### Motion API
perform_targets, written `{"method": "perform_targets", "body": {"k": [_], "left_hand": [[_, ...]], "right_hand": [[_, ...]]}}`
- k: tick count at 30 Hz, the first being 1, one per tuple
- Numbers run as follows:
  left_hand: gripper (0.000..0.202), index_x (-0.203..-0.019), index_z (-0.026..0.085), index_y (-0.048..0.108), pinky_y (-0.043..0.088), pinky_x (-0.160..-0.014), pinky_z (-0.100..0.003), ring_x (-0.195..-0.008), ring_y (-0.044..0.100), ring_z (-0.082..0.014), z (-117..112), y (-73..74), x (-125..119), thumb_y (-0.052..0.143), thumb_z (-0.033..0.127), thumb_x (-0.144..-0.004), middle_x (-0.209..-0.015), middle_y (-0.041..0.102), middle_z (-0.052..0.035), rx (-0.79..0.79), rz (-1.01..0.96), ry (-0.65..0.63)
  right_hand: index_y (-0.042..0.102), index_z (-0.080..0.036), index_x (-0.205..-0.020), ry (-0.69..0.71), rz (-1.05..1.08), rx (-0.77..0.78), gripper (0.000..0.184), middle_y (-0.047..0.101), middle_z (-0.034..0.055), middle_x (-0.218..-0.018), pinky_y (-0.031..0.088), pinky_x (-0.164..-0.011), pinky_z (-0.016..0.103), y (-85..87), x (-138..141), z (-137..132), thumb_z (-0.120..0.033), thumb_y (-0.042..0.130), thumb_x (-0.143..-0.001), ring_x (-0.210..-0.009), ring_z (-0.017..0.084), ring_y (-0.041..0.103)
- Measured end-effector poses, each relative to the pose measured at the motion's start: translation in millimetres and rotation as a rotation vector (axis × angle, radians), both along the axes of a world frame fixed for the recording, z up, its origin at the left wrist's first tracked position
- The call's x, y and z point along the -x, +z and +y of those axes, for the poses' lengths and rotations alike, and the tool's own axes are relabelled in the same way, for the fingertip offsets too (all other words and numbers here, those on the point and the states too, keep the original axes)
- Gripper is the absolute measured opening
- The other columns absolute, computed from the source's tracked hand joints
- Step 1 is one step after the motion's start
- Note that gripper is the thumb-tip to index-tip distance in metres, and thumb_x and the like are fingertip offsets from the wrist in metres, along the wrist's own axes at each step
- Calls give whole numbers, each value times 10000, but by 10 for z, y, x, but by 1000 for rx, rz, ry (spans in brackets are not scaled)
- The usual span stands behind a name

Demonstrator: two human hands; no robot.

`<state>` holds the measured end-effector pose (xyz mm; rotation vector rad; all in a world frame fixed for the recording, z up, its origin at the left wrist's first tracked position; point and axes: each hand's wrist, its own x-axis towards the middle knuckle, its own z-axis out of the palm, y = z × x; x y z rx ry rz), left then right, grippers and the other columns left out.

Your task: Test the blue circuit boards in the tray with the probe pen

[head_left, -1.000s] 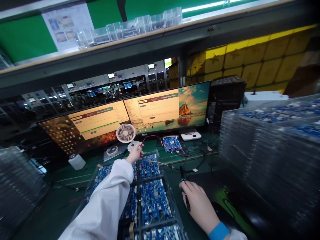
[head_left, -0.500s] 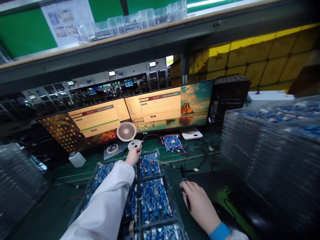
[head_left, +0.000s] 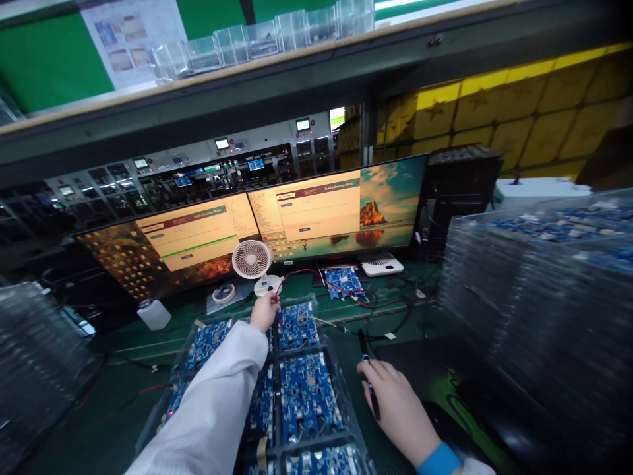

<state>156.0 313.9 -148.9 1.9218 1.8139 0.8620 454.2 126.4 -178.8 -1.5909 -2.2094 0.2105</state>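
Observation:
My left hand reaches forward over a clear tray of blue circuit boards. Its fingers are pinched on the end of a red and black wire at the far board in the tray. That wire runs back to a separate blue board lying below the monitors. My right hand rests on the green bench to the right of the tray, closed around a black pen that points away from me.
Two monitors stand side by side at the back, with a small white fan, a tape roll and a white bottle in front. Tall stacks of clear trays rise at right and another stack at left. A black mat lies at right.
My left hand has drawn slightly back and down toward the far board with the wire. The right hand and pen have barely shifted.

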Motion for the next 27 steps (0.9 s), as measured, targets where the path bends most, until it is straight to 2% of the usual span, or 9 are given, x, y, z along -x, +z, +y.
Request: {"method": "perform_targets", "body": {"k": [9,17,20,22,25,27], "left_hand": [[228,-855,192,513,461,-758,-239,-781,659,-146,-21,-60,-16,541,16,-714,-820,685,-18,20,118,19],[275,-956,213,518,421,-771,-268,-837,650,-181,-43,22,-79,551,59,-731,-852,685,-23,38,255,42],[362,-1055,213,512,423,-789,-273,-862,643,-185,-69,32,-100,525,47,-734,-858,679,-21,32,259,27],[453,-1158,187,480,428,-823,-270,-929,630,-186,-92,32,-108,520,37,-732,-962,665,-55,18,243,17],[568,-1281,116,399,430,-888,-273,-1050,589,-199,-165,70,-97,560,67,-738,-1184,569,-145,5,210,17],[612,-1304,90,384,436,-904,-283,-1058,582,-208,-297,151,-70,586,81,-727,-1198,548,-161,10,195,2]], "right_hand": [[572,-209,-1051,-4,-7,13,279,582,86,-1059,425,-843,393,-9,6,-20,-92,380,-885,-1042,257,503],[573,-197,-1076,-2,-10,5,304,586,84,-1062,435,-836,387,-23,5,-6,-71,382,-875,-1028,248,513],[583,-204,-1075,1,-8,0,310,590,84,-1075,439,-843,395,-65,2,-1,-79,385,-873,-1040,253,517],[589,-206,-1077,4,-4,-7,312,594,88,-1083,446,-844,403,-95,0,6,-94,379,-877,-1043,259,522],[597,-200,-1092,13,2,-25,327,602,99,-1091,465,-833,413,-136,-12,29,-121,360,-881,-1039,267,535],[598,-202,-1106,18,11,-45,337,607,104,-1094,480,-816,412,-167,-29,53,-155,346,-887,-1038,269,542]]}}
